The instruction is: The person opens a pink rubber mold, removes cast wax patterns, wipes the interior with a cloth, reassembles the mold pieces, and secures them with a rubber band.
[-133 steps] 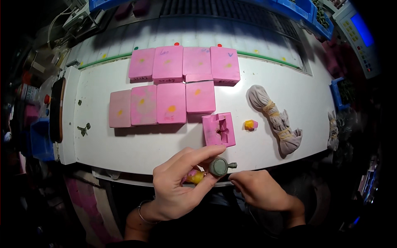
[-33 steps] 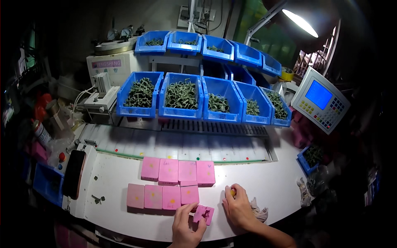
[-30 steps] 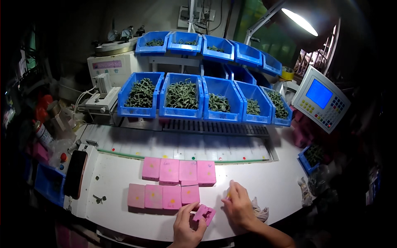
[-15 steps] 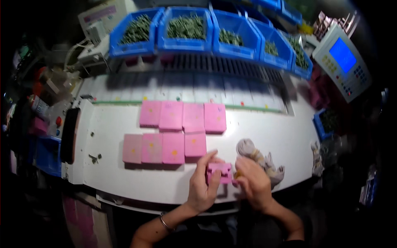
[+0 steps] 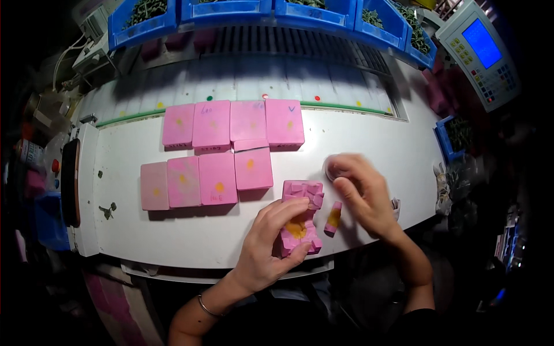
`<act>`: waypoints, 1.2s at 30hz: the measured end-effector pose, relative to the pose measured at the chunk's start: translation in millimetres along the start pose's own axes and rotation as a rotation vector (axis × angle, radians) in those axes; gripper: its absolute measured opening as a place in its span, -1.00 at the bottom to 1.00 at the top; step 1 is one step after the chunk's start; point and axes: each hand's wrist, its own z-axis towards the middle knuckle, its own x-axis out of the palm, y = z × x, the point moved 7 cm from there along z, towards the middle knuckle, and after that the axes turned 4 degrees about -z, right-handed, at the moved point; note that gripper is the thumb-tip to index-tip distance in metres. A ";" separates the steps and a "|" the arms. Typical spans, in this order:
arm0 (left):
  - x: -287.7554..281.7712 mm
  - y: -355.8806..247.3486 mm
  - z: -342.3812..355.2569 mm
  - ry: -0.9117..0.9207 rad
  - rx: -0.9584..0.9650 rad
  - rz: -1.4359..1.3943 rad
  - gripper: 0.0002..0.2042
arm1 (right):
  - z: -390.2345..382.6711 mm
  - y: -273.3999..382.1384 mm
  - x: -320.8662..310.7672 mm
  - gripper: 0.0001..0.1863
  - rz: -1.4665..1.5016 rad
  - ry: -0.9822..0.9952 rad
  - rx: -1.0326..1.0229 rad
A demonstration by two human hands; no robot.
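My left hand (image 5: 265, 242) is closed round a pink, notched mould piece (image 5: 299, 228), yellow-stained inside, near the table's front edge; its fingers cover part of it. A small pink-and-yellow plug (image 5: 332, 218) lies just right of it. My right hand (image 5: 360, 196), slightly blurred, is curled at the upper right of the mould, over the spot of a pale cloth bundle (image 5: 396, 209). What is under its fingers is mostly hidden. Two rows of pink blocks (image 5: 216, 179) stand behind and left of the mould.
Blue bins (image 5: 314, 23) with small green parts line the back, behind a pale slatted strip (image 5: 242, 81). A control panel (image 5: 479, 52) is at upper right, a small blue bin (image 5: 447, 144) below it. A dark phone (image 5: 70, 181) lies on a ledge at left.
Over the last second my view has tilted down. The pink-and-yellow plug now lies on the table, and my right hand has moved away from the mould, up and right.
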 end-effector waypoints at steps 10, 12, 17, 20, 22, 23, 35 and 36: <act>0.9 8.6 8.2 0.263 -0.121 0.017 -0.19 | -19.7 35.1 -24.1 -0.48 -0.405 0.067 -0.151; 2.0 11.5 8.6 0.268 -0.120 0.013 -0.16 | -27.8 53.8 -19.7 -0.51 -0.514 0.010 -0.322; 2.6 5.3 16.8 0.249 -0.022 0.090 -0.11 | -50.0 69.6 31.4 -0.61 -0.797 0.193 -0.780; 0.4 4.6 18.1 0.255 -0.038 0.067 -0.11 | -40.6 73.4 24.9 -0.59 -0.731 0.244 -0.737; -0.6 8.6 15.6 0.237 -0.071 0.067 -0.11 | -37.5 73.5 26.1 -0.58 -0.698 0.289 -0.712; -0.4 8.4 15.9 0.237 -0.056 0.074 -0.11 | -39.9 72.4 28.3 -0.57 -0.667 0.287 -0.709; 0.4 13.5 22.5 0.246 -0.096 0.124 -0.11 | -29.2 59.0 30.9 -0.56 -0.773 0.143 -0.765; 0.9 14.8 22.7 0.249 -0.130 0.128 -0.11 | -28.4 59.3 29.3 -0.56 -0.778 0.138 -0.767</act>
